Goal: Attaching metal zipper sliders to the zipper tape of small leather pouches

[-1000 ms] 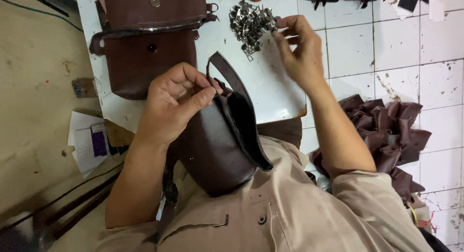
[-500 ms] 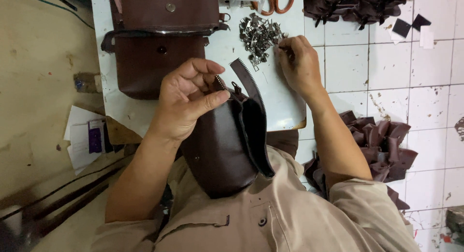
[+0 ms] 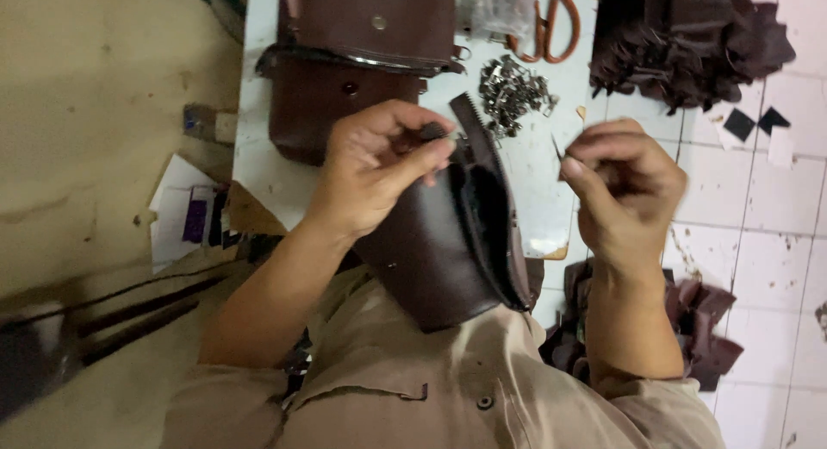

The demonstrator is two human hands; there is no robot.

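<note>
The left hand [image 3: 379,169] pinches the top edge of the dark brown leather bag [image 3: 448,242], held upright against the person's lap at the table [image 3: 250,156] edge. The right hand [image 3: 624,186] grips a small metal piece [image 3: 556,147] between its fingertips. Steadying the bag's opening should help bring the piece in squarely. A second ago the right hand was reaching into the pile of metal fittings [image 3: 512,91]; now it is drawn back beside the bag

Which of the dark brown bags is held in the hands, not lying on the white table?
The bag over the lap: the left hand grips its top edge. The other brown bags lie stacked on the table, untouched.
</note>
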